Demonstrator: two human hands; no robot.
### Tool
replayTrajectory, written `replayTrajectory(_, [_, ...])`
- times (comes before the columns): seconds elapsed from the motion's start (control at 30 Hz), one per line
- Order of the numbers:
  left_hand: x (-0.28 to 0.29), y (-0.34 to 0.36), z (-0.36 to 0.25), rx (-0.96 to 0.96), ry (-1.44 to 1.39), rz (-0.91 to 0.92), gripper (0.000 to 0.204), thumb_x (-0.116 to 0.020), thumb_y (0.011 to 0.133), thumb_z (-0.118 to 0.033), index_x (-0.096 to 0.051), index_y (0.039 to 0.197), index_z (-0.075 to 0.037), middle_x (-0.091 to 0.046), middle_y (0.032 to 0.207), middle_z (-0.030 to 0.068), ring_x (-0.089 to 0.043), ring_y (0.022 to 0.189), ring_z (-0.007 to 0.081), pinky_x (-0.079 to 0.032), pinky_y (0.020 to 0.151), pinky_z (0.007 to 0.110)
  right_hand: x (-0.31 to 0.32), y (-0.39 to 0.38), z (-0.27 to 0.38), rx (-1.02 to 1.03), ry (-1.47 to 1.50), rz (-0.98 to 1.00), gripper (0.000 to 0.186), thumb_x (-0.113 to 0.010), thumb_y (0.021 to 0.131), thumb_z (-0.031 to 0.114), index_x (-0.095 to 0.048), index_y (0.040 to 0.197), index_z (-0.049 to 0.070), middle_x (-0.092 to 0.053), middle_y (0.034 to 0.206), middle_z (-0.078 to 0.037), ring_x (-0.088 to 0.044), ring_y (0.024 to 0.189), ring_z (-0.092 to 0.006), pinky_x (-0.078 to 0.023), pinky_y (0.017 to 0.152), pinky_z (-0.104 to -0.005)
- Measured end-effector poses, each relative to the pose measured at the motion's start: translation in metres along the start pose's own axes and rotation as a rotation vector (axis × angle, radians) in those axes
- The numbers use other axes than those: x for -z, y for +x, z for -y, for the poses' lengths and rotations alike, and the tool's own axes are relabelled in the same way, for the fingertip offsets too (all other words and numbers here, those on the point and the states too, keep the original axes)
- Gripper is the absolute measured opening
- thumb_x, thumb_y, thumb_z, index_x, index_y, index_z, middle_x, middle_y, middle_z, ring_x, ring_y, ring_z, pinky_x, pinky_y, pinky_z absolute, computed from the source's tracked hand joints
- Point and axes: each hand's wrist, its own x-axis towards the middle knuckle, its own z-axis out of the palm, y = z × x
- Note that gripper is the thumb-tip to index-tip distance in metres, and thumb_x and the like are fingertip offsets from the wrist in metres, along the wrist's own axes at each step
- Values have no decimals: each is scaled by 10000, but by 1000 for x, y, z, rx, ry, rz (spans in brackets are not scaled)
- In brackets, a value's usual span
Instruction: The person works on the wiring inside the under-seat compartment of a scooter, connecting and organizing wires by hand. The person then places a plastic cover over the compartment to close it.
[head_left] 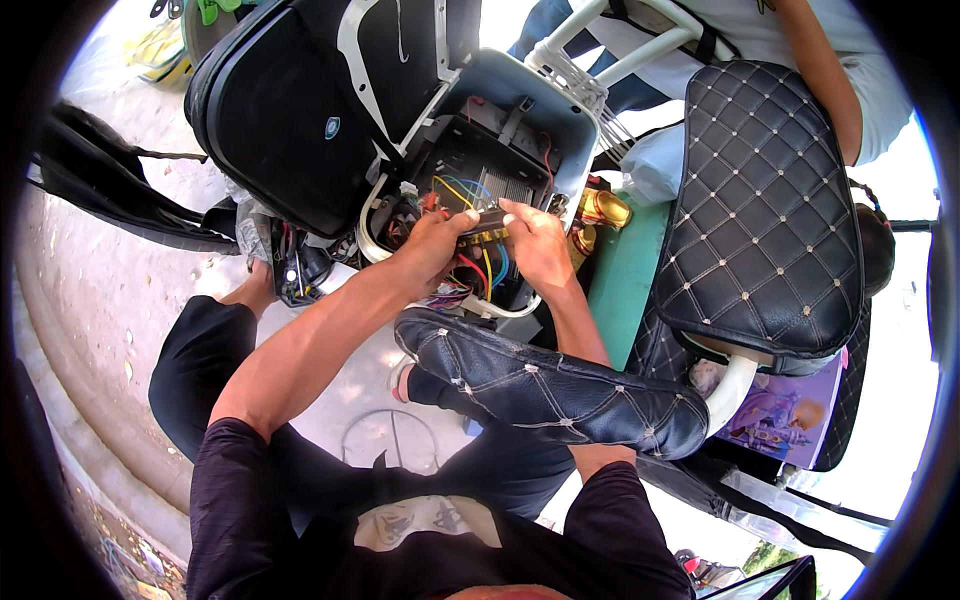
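Both hands are over the open under-seat compartment [573, 85] of a vehicle. Between them is a small dark bar-shaped piece [486, 222], its exact kind too small to make out. My left hand [432, 248] pinches its left end with the thumb on top. At the other end, my right hand [541, 250] closes its thumb and fingers on it. Below and around the fingers run yellow, blue and red wires [488, 268]. A finned metal box [508, 187] sits just beyond my right fingertips. The palms hide part of the wiring.
The black seat [270, 120] stands tipped up on the left. A quilted black armrest [550, 385] crosses above my right forearm. On the right are a quilted backrest [765, 210] and another person's arm [825, 85]. A gold-coloured object [603, 208] lies beside the compartment.
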Motion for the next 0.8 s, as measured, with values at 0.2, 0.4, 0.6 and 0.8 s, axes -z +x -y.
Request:
replayTrajectory(0.2, [-3, -5, -4, 16, 21, 34, 326, -509, 1135, -246, -607, 1277, 30, -710, 1163, 133, -720, 1029, 217, -598, 966, 409, -17, -15, 11, -54, 285, -39, 482, -696, 992, 50, -576, 1445, -63, -766, 1017, -152, -728, 794, -158, -583, 680, -276])
replayTrajectory(0.4, [14, -27, -6, 49, -51, 240, 435, -487, 1139, -226, -436, 1549, -91, -634, 1399, 163, -674, 1254, 276, -538, 1107, 455, -10, -11, 14, -124, 315, -23, 285, -678, 990, 11, -590, 1255, -46, -737, 939, -134, -702, 725, -156, -574, 627, -302])
replayTrajectory(0.6, [30, -17, -7, 79, 119, 385, 606, -495, 1080, -16, -336, 1651, -141, -621, 1436, 147, -675, 1280, 279, -590, 1063, 433, -7, -8, 12, -220, 440, 21, 354, -664, 1006, 7, -533, 1332, -35, -708, 981, -129, -647, 754, -156, -520, 614, -304])
replayTrajectory(0.8, [20, -9, -7, -12, 442, 317, 454, -652, 1001, 34, -558, 1433, -74, -748, 1143, 102, -776, 1014, 219, -653, 883, 340, -5, -10, 13, -264, 504, -1, 366, -656, 1016, 15, -539, 1360, -31, -718, 1055, -152, -667, 776, -171, -559, 645, -302])
